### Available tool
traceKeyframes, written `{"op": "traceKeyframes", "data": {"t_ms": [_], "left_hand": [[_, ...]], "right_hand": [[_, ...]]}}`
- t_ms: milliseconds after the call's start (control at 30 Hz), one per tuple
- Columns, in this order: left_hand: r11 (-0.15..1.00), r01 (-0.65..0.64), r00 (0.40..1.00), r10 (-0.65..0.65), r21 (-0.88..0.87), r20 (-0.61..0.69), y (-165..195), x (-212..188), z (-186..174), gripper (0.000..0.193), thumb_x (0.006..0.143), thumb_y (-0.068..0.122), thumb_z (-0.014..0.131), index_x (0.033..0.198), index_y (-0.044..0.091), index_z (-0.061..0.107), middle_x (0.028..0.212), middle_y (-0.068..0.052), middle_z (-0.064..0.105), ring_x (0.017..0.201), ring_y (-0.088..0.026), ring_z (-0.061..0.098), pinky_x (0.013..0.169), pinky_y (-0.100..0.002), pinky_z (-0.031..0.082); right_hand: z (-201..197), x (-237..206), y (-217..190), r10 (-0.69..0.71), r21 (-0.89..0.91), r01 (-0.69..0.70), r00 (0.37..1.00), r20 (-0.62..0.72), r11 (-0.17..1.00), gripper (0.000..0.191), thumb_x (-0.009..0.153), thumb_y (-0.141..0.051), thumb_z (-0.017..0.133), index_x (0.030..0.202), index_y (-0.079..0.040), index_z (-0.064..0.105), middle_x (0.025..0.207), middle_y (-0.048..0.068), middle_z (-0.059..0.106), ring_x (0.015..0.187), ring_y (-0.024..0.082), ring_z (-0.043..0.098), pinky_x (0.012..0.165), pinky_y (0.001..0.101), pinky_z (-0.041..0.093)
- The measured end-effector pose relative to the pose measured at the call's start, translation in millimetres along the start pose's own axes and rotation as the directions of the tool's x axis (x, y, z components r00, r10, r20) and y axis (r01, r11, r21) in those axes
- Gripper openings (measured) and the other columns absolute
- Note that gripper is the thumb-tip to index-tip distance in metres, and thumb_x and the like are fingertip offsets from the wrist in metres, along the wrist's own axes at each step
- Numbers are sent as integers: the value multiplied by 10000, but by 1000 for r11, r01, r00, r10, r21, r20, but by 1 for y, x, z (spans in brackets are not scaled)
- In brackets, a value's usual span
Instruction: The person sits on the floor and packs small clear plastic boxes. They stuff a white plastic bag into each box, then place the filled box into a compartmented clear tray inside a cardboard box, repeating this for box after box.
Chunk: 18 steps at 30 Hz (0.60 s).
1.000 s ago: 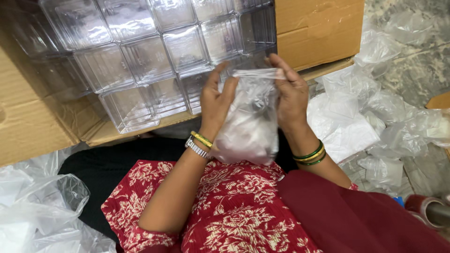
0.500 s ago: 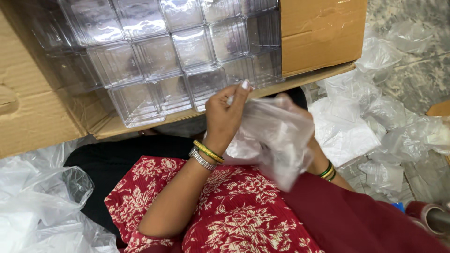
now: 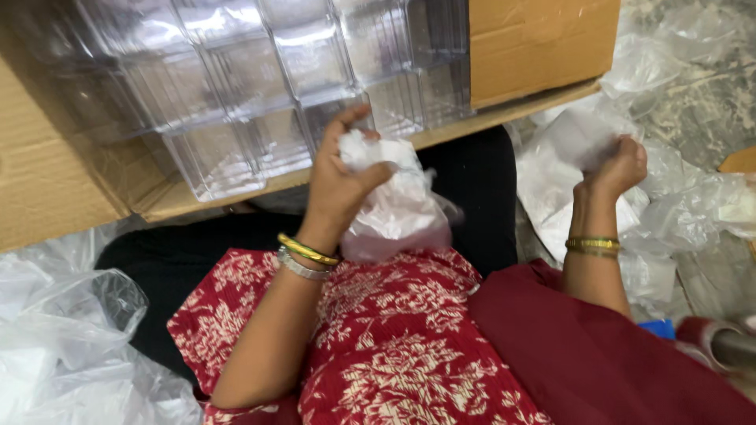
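Note:
My left hand (image 3: 340, 182) grips the bunched top of a clear plastic bag (image 3: 398, 211) with something white and crumpled inside; the bag hangs over my lap above the red floral cloth (image 3: 378, 346). My right hand (image 3: 618, 167) is out to the right, fingers closed around a blurred piece of white plastic wrap (image 3: 579, 134), above the loose bags on the floor. Both wrists wear gold and green bangles. Just beyond my left hand stand stacked clear plastic boxes (image 3: 260, 86) inside an open cardboard carton (image 3: 535, 43).
Crumpled clear plastic bags lie at the lower left (image 3: 71, 330) and on the right (image 3: 693, 212) over a stone floor. A roll of tape (image 3: 720, 342) sits at the lower right. The carton's flap (image 3: 47, 197) juts out at the left.
My hands have parted: the right one left the bag and swung out to the right holding white wrap. The left keeps hold of the bag, now bunched at its top.

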State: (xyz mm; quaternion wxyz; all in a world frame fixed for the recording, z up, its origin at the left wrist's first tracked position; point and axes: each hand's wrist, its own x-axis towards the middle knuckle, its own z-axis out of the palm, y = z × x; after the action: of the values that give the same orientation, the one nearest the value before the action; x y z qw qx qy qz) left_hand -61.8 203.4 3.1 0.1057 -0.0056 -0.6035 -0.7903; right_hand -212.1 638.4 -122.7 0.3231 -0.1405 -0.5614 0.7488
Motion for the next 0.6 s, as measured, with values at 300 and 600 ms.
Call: {"op": "traceKeyframes", "data": {"t_ms": [300, 600], "left_hand": [[1000, 19, 991, -20, -15, -131, 18, -12, -6, 279, 913, -44, 752, 1176, 6, 674, 1036, -10, 704, 893, -64, 653, 803, -222, 555], [997, 46, 994, -51, -56, -94, 29, -20, -10, 208, 891, 8, 811, 1030, 50, 662, 923, 9, 678, 800, -53, 609, 718, -216, 517]], "right_hand": [[6, 22, 48, -148, -546, 236, 968, 201, 804, 470, 968, -111, 754, 1364, 70, 574, 1329, 145, 649, 1197, 221, 626, 1044, 338, 491], [96, -115, -83, -271, -13, 341, 767, 581, 940, 176, 1123, -3, 699, 1276, -42, 621, 1213, 39, 649, 1065, 122, 641, 983, 265, 544]]}}
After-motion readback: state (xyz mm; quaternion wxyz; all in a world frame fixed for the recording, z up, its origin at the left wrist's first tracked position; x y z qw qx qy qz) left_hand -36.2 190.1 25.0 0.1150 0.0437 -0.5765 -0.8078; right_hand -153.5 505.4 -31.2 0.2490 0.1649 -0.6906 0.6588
